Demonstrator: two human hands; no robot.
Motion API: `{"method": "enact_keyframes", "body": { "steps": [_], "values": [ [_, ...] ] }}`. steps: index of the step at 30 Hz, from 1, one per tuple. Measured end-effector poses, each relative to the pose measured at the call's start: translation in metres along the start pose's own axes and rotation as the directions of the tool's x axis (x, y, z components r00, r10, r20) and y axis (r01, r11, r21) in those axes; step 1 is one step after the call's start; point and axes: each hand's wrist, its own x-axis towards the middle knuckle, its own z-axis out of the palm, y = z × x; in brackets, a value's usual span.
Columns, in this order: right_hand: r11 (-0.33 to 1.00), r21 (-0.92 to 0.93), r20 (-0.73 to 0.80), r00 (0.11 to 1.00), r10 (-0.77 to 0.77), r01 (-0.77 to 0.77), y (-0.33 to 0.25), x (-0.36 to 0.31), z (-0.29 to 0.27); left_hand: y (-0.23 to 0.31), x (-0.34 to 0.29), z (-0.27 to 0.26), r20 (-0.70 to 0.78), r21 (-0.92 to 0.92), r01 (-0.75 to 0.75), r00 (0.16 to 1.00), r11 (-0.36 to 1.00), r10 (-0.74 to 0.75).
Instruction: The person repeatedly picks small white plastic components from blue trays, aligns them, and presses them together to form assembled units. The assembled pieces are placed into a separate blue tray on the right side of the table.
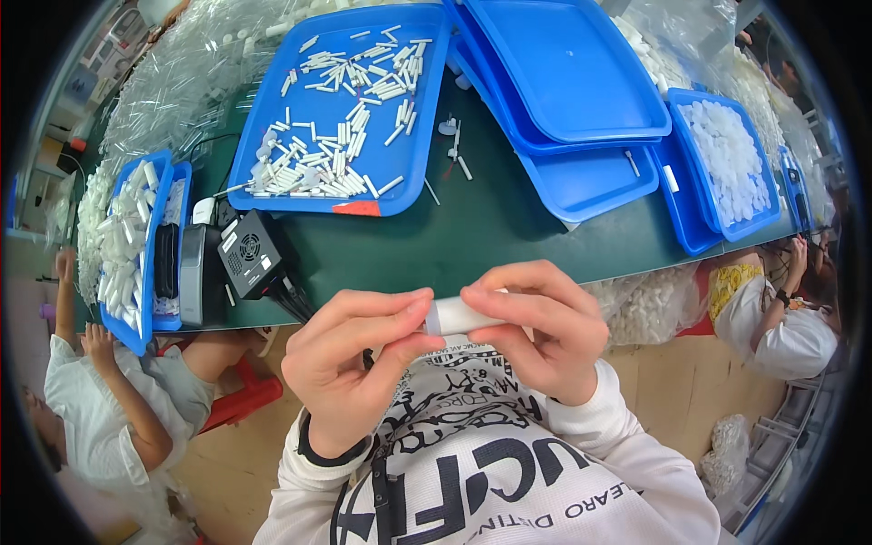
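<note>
The green table point(363, 265) is the biggest thing here. Its near edge bends across, and it runs close by the hands. A wide strip of green shows between the hands and the trays, so there is room to move away from the body. On the body side is a white shirt point(545, 504) with dark letters.

A big blue tray point(420, 168) lies ahead and to the left. Ahead and to the right is a pile of blue trays point(590, 77), and their edges do not line up. Farther right is a smaller blue tray point(753, 221) with white bits in it. A black box point(251, 249) sits near the table's edge on the left.

The left hand point(350, 359) and the right hand point(549, 322) face each other. Both have their fingers closed on one white tube point(463, 316), one hand at each end. The thumbs pinch from the body side.

The tube is up in the air between the two hands, in front of the shirt, close to the table's near edge. Its long way goes from side to side, almost level, with the right end just a bit farther from the body. It is round and looks smooth, with a grey band near the left end. Fingers hide the right end, so I cannot tell its shape.

Smallest are the little white sticks point(352, 145), lying every which way in the big tray.
</note>
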Motion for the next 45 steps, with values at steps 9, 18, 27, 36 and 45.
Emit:
{"method": "enact_keyframes", "body": {
  "steps": [9,18,27,36,45],
  "values": [
    [0.993,-0.06,0.116,0.989,-0.095,0.102,0.002,-0.002,-0.007,-0.005,-0.007,-0.002,0.071,0.021,0.027,0.997,0.999,-0.028],
    [0.97,-0.221,0.145,0.987,-0.07,0.101,0.004,-0.017,-0.006,-0.019,-0.019,0.003,0.107,0.03,0.031,0.994,0.999,-0.034],
    [0.494,0.368,0.361,0.611,0.705,-0.787,0.016,-0.086,0.011,-0.04,-0.056,0.011,0.379,-0.375,0.634,0.771,0.677,-0.512],
    [0.162,0.652,0.398,0.516,0.759,-0.741,0.059,-0.107,0.04,-0.105,-0.076,0.036,0.492,-0.356,0.852,0.52,0.385,-0.698],
    [0.116,0.603,0.4,0.425,0.812,-0.789,0.053,-0.098,0.047,-0.109,-0.063,0.036,0.531,-0.376,0.86,0.505,0.345,-0.681]
  ]
}}
